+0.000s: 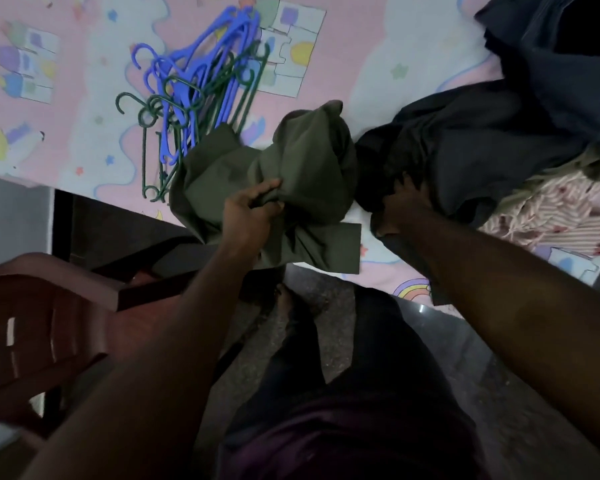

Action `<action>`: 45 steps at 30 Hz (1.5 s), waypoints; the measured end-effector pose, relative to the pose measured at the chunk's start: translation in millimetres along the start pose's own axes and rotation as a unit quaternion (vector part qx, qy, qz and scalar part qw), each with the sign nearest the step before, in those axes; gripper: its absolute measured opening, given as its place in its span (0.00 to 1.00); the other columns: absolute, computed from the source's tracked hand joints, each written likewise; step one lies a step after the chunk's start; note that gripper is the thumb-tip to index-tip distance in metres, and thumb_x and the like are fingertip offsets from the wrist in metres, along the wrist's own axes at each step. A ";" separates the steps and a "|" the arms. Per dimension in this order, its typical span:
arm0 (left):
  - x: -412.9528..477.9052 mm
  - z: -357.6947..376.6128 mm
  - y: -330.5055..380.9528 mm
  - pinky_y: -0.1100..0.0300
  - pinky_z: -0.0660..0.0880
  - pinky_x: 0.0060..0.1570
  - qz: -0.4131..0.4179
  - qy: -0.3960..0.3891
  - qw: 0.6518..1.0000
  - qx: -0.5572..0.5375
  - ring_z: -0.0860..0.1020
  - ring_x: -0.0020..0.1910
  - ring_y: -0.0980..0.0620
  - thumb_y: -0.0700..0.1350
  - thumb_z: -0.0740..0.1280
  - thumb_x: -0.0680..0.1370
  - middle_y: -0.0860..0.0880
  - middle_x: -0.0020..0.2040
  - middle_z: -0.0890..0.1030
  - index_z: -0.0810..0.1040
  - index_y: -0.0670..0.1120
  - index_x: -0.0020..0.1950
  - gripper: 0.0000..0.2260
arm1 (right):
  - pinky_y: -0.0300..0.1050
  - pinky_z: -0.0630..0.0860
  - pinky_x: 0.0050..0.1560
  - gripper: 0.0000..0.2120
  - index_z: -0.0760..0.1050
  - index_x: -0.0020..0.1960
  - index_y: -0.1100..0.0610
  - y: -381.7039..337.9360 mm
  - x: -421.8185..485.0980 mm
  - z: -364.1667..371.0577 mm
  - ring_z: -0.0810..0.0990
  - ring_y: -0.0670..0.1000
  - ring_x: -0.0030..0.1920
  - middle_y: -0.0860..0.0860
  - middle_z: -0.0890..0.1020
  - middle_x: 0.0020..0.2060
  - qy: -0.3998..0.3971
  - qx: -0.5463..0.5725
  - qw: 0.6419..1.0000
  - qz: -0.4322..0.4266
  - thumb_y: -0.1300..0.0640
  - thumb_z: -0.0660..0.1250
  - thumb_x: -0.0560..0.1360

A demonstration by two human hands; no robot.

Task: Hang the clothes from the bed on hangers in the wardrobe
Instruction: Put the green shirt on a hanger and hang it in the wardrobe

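Pink cartoon-print bedding covers the bed (84,98), seen from above, with a brown plastic chair (49,323) standing off its near left corner. Toward the left of the bed lies a tangled heap of blue and green hangers (194,95), all bare. Just right of them, at the near edge and overlapping the heap's lower end, sits a bunched olive garment (309,161). The left hand (250,216) holds it, fingers and thumb curled into a fold. Next over, the right hand (406,206) is sunk into a dark garment (482,143) (the dim light hides whether those fingers clutch or merely press). Beyond it, more dark clothes (551,64) pile toward the far right corner, and a pink striped garment (551,216) lies at the right edge. By my reading the job has barely begun: nothing is on a hanger, the wardrobe is out of view, and several pieces wait.
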State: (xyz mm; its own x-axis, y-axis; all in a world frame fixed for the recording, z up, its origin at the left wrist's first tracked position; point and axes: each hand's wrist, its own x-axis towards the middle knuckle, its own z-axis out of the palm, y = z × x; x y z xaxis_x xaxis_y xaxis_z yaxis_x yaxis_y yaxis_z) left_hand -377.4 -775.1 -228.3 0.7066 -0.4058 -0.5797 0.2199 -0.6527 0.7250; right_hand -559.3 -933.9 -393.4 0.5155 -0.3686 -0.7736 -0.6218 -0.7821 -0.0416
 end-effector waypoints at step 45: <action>-74.8 -206.4 143.4 0.59 0.71 0.39 0.475 -0.069 0.876 0.042 0.74 0.38 0.58 0.39 0.62 0.70 0.52 0.40 0.79 0.79 0.44 0.41 0.06 | 0.41 0.74 0.40 0.07 0.83 0.45 0.60 -234.9 -331.0 -312.5 0.80 0.49 0.38 0.57 0.85 0.40 0.477 0.456 0.737 -0.144 0.62 0.66 0.76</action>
State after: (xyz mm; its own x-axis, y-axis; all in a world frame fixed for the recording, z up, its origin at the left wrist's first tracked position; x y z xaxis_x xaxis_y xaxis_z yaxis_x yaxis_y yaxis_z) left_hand -259.9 -706.2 -4.2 0.4547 -0.8613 0.2269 -0.4773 -0.0205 0.8785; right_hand -399.7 -785.1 70.0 0.6124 -0.7799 0.1293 -0.3196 -0.3938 -0.8619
